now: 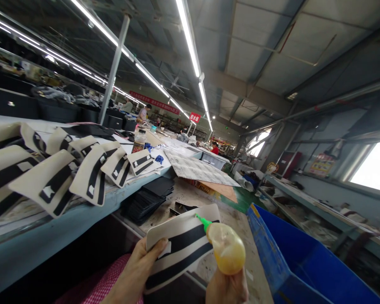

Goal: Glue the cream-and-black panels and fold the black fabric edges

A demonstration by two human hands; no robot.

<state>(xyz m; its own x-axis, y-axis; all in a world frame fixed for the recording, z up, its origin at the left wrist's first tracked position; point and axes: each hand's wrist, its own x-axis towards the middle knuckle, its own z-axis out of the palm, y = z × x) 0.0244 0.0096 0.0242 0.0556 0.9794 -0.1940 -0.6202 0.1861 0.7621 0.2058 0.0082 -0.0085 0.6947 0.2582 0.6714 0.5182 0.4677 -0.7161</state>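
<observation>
Holding one cream, curved, flexible panel with two black stripes [183, 242] in left hand [141, 260], low in front of body, tilted. Clamped firmly at its left edge, thumb on top, right beside one small white patch [167, 249]. Gripping one rounded translucent squeeze bottle of yellow liquid [229, 251] in right hand [228, 287], wrapped around its lower end. Pointing its one green tapered nozzle [203, 221] at the panel's upper part, above the stripes; cannot tell contact from a gap at the tip. Beneath: one worn brown worktop [256, 270]. Just behind the panel: one stack of flat black sheets [148, 196], too tightly piled to count. To the right: one open blue bin with scuffed walls [269, 257].

To the left, on one long pale-blue-edged bench [28, 253]: at least nine more cream striped panels [90, 175], overlapping, exact count hidden. Near the bench's far end: two crumpled bright-blue pieces [159, 159], one clear jar [139, 137]. Beyond: one grey-white stained board [202, 166]. Farther back: at least two people, one in pale clothing [143, 113], one in red [214, 147]. Overhead: one small red hanging sign [194, 117], one long red banner [155, 102].
</observation>
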